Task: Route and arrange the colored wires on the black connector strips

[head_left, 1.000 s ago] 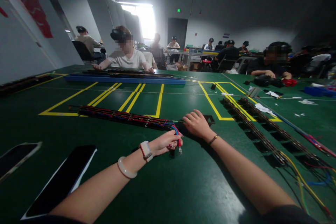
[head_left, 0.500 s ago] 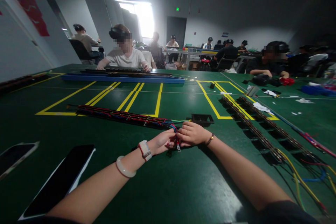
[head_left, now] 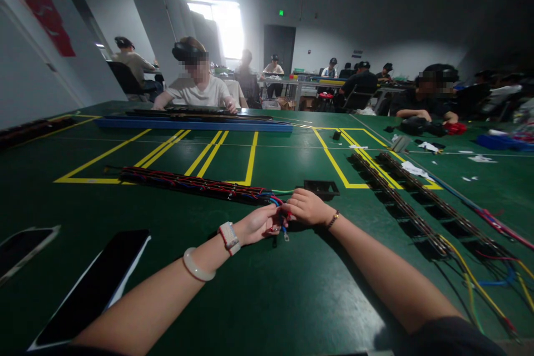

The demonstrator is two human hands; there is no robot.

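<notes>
A long dark strip with red and blue wires (head_left: 192, 182) lies across the green table (head_left: 267, 295). At its right end, the loose wire ends (head_left: 285, 229) with ring-shaped metal lugs hang between my hands. My left hand (head_left: 261, 223), palm turned up, has its fingers closed round these wires. My right hand (head_left: 307, 208) pinches the same bundle from the right, knuckles up. Just behind my right hand sits a black rectangular frame (head_left: 327, 188), with a green wire running toward it from the strip.
Two more wired strips (head_left: 392, 194) (head_left: 434, 192) lie at the right. Two dark flat devices (head_left: 95, 283) (head_left: 25, 247) lie at the left. A blue rail (head_left: 196, 124) stands before a person (head_left: 204, 89) across the table; another person (head_left: 434, 97) sits at the right.
The wires between my hands have shifted: a blue one with a lug now hangs lowest, where a red one hung before. My hands have stayed nearly in place.
</notes>
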